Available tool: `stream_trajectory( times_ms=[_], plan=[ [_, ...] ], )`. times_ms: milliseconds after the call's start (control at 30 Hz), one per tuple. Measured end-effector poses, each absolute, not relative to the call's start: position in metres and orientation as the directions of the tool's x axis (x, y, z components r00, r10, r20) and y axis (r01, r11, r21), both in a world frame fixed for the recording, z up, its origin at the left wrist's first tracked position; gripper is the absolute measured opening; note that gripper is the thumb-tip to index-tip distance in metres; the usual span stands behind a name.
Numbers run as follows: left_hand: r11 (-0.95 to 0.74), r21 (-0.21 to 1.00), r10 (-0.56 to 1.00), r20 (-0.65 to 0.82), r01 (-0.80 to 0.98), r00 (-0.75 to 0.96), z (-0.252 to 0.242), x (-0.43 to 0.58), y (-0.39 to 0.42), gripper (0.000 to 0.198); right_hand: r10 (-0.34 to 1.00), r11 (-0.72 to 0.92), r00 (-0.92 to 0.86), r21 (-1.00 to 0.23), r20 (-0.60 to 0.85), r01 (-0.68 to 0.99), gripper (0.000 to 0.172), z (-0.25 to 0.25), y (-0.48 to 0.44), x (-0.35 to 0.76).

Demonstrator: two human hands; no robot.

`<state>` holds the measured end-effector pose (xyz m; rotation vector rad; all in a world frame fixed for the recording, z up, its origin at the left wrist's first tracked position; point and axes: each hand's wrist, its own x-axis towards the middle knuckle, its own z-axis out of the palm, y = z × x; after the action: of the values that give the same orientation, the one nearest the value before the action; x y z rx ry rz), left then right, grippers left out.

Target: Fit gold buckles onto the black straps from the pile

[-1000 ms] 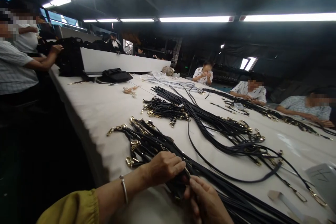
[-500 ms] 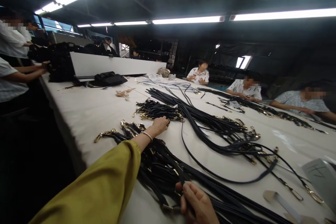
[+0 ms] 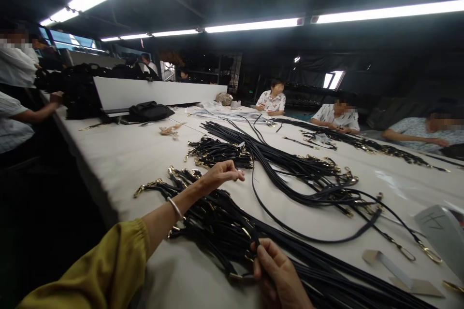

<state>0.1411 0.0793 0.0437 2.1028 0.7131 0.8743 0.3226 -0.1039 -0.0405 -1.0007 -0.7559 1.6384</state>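
My right hand (image 3: 277, 270), at the bottom centre, is closed round a black strap (image 3: 255, 237) with gold-coloured metal fittings. Beneath and around it lies a pile of long black straps (image 3: 311, 260), with gold clasps gathered at its left end. My left hand (image 3: 226, 174) reaches forward above this pile, bracelet on the wrist. Its fingers are bent with the tips close together; whatever they may pinch is too small to make out. Just beyond it sits a bunch of short black straps (image 3: 217, 150) with gold clasps. A bundle of long straps (image 3: 275, 166) curves away to the right.
A pale cloth-covered table (image 3: 108, 164) carries everything. A grey marked piece (image 3: 438, 231) stands at the right. Black bags (image 3: 78, 89) and a white board (image 3: 159, 94) are at the back left. Several people sit or stand around the table.
My left hand has lifted off the short straps' near edge and moved slightly right, with more forearm showing. My right hand keeps its strap. The view has shifted slightly.
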Motion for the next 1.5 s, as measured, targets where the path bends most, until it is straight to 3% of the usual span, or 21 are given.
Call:
stream_trajectory(
  times_ms=[133,233,367,500,633,800,933,1000,1167,1333,1400,1500],
  plan=[
    [-0.496,0.868,0.713,0.406,0.001,0.571,0.052,0.128,0.037,0.032,0.959,-0.283,-0.135,-0.849,-0.248,-0.446,0.055,-0.037,-0.107,0.321],
    [-0.459,0.887,0.752,0.416,-0.048,0.512,0.047,0.129,0.022,0.041,0.958,-0.288,-0.124,-0.848,-0.260,-0.445,0.054,-0.037,-0.109,0.320],
    [-0.435,0.899,0.837,0.387,0.043,0.386,0.033,0.120,0.023,0.034,0.953,-0.301,-0.122,-0.866,-0.276,-0.399,0.054,-0.036,-0.112,0.325],
    [-0.429,0.860,0.887,0.345,0.276,0.306,0.017,0.084,0.015,0.024,0.953,-0.298,-0.075,-0.857,-0.295,-0.421,0.052,-0.034,-0.113,0.331],
    [-0.495,0.743,0.853,0.319,0.449,0.413,0.000,0.052,-0.010,0.015,0.957,-0.276,-0.044,-0.857,-0.285,-0.435,0.051,-0.034,-0.114,0.330],
    [-0.732,0.393,0.679,0.347,0.557,0.647,-0.013,0.051,-0.016,0.055,0.953,-0.298,-0.077,-0.861,-0.293,-0.412,0.051,-0.038,-0.115,0.330],
    [-0.820,0.211,0.572,0.284,0.532,0.769,-0.001,0.065,-0.004,0.066,0.946,-0.320,-0.084,-0.863,-0.312,-0.390,0.051,-0.040,-0.115,0.332],
    [-0.844,0.176,0.536,0.242,0.506,0.809,0.008,0.071,0.002,0.065,0.948,-0.314,-0.087,-0.867,-0.305,-0.388,0.051,-0.039,-0.115,0.332],
    [-0.854,0.300,0.483,0.156,0.425,0.861,0.024,0.085,0.010,0.049,0.954,-0.297,-0.090,-0.868,-0.285,-0.398,0.050,-0.037,-0.115,0.329],
    [-0.863,0.222,0.497,0.211,0.454,0.842,0.031,0.101,0.016,0.012,0.951,-0.307,-0.104,-0.865,-0.290,-0.398,0.051,-0.036,-0.115,0.328],
    [-0.849,0.316,0.509,0.274,0.424,0.816,0.038,0.105,0.017,0.016,0.951,-0.310,-0.111,-0.863,-0.290,-0.398,0.052,-0.036,-0.115,0.328],
    [-0.764,0.557,0.569,0.346,0.326,0.746,0.055,0.109,0.014,0.018,0.953,-0.303,-0.110,-0.866,-0.283,-0.398,0.053,-0.036,-0.113,0.328]
  ],
)
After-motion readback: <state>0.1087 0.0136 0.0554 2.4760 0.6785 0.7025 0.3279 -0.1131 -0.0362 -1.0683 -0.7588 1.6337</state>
